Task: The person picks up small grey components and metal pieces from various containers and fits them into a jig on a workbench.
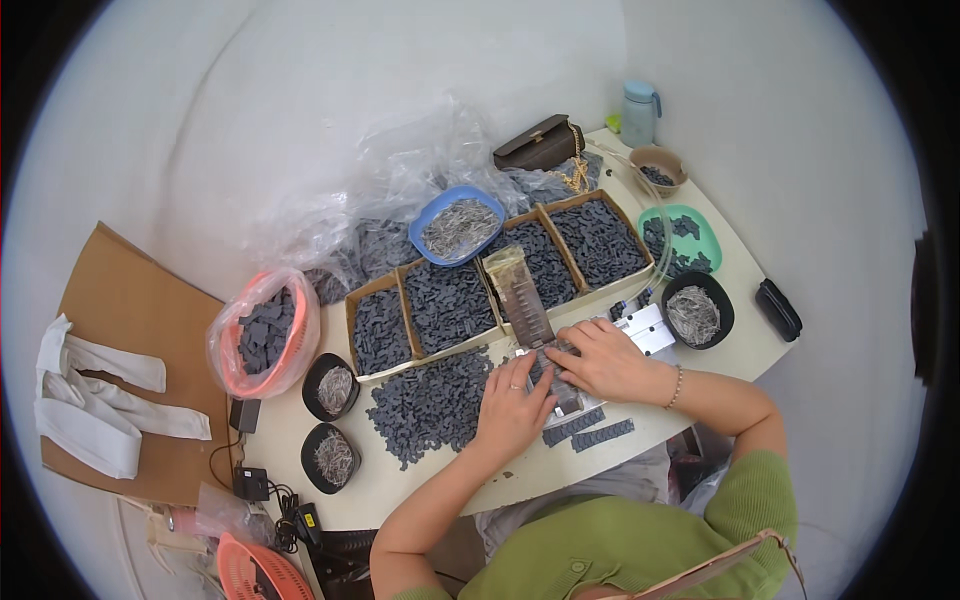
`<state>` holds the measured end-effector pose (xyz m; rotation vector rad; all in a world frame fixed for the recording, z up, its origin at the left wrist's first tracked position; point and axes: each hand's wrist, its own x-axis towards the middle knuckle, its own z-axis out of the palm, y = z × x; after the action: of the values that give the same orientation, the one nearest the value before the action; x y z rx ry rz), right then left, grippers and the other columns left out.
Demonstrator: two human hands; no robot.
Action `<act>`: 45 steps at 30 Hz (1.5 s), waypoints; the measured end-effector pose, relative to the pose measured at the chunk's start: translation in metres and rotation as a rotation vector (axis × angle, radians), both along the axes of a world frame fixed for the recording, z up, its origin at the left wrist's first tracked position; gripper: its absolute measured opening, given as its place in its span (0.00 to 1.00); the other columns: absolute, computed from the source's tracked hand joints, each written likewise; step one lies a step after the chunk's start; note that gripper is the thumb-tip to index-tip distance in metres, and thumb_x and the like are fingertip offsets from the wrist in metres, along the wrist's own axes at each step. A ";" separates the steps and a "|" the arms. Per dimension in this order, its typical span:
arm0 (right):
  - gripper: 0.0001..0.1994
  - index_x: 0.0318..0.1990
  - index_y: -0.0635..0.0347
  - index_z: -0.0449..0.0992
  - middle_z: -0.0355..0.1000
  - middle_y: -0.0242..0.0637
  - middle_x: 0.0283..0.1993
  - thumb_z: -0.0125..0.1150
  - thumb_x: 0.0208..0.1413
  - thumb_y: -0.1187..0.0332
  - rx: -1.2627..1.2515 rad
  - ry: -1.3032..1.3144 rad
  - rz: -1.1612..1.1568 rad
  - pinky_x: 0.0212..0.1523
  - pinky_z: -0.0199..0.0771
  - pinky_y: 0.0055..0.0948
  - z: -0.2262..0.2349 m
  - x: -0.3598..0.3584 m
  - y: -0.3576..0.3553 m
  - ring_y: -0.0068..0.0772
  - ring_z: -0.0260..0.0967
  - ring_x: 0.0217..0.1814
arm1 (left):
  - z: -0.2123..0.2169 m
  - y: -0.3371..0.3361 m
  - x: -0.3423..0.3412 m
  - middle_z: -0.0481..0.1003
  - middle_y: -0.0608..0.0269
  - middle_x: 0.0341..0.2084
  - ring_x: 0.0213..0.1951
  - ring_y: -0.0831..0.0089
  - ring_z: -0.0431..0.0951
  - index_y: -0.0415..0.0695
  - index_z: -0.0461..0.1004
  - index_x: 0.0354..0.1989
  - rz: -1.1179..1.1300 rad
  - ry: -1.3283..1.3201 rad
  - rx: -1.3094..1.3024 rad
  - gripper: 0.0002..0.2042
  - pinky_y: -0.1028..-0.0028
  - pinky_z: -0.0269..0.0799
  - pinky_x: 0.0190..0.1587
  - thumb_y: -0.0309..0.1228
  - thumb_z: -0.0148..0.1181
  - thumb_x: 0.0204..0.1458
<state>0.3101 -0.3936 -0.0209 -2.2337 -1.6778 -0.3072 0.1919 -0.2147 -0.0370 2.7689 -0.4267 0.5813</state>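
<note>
Small dark grey flat pieces under both hands, beside loose heap on table.

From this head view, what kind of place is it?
Likely a small hand-assembly or piecework bench. Cardboard trays hold dark small parts, black bowls hold thin metal pins, and both hands press parts at a small metal jig.

One view only: head-worn fisheye cam, looking steeply down from above the person's own green-sleeved shoulders, facing fwd over the pale work table toward the white wall beyond. Fairly close: both forearms enter from the lower edge, left hand and right hand sit just right of centre. Straight table edges bow toward the rim; black vignette rings the circle. Far left, the brown cardboard sheet is stretched, so its true shape is prob. unreliable. No 2nd view, so no overlap.
</note>
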 end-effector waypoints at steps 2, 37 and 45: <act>0.22 0.52 0.58 0.74 0.67 0.41 0.50 0.61 0.51 0.57 -0.020 -0.017 0.001 0.51 0.60 0.37 0.001 0.000 0.000 0.40 0.62 0.53 | 0.001 -0.002 -0.003 0.65 0.47 0.54 0.56 0.53 0.65 0.41 0.74 0.49 -0.001 0.003 0.010 0.21 0.56 0.61 0.55 0.36 0.63 0.47; 0.08 0.36 0.54 0.78 0.69 0.32 0.40 0.64 0.47 0.67 0.027 0.266 0.103 0.47 0.61 0.36 -0.002 0.014 0.007 0.37 0.64 0.47 | -0.002 -0.025 -0.023 0.62 0.45 0.58 0.60 0.51 0.61 0.38 0.68 0.55 0.121 0.070 0.124 0.29 0.51 0.54 0.59 0.45 0.62 0.48; 0.08 0.32 0.59 0.76 0.73 0.39 0.37 0.61 0.49 0.64 -0.320 0.182 0.149 0.46 0.64 0.38 0.010 0.016 0.024 0.40 0.69 0.46 | 0.008 -0.014 -0.040 0.62 0.44 0.58 0.60 0.50 0.61 0.36 0.66 0.57 0.087 0.143 0.022 0.31 0.51 0.54 0.59 0.43 0.62 0.48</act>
<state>0.3258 -0.3691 -0.0106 -2.2514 -1.8870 0.2095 0.1521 -0.2284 -0.0288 2.8381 -0.2842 0.3963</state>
